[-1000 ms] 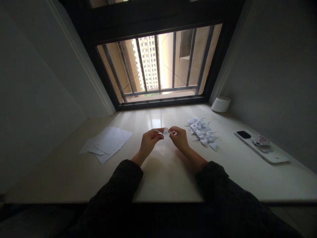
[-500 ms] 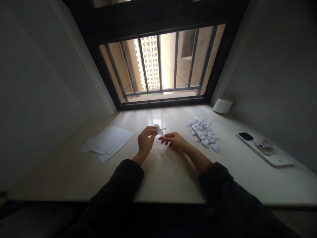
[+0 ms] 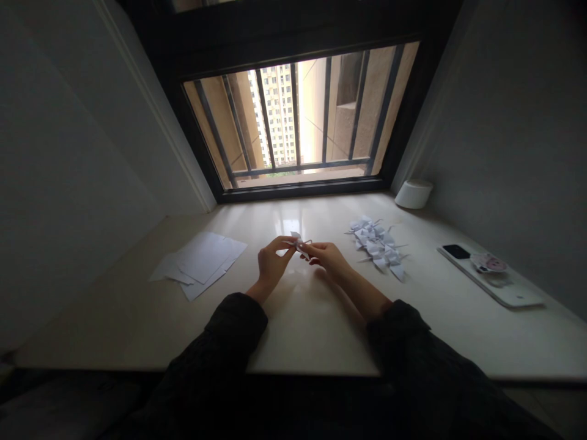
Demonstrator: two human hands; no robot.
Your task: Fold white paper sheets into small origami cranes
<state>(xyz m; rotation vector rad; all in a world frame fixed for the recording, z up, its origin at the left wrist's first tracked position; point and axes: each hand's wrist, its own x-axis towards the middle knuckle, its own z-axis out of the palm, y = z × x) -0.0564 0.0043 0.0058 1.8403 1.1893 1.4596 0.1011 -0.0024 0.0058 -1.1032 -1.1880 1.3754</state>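
Observation:
Between my two hands, a little above the pale ledge, is a white folded paper crane with its wings spread. My left hand pinches it from the left with thumb and fingers. From the right, my right hand has its fingertips closed on the crane near its middle and lower wing. The fingers cover part of the paper. To the right of my right hand lies a cluster of several finished paper cranes, close together on the ledge.
Loose sheets of white paper lie in a stack on the left. A phone with a round grip on its back rests at the right. Near the dark-framed window stands a white cylindrical object. The ledge's front edge runs before me.
My right hand's fingers have moved up and inward from the lower wing tip toward the crane's middle. My left hand and the crane have shifted slightly right.

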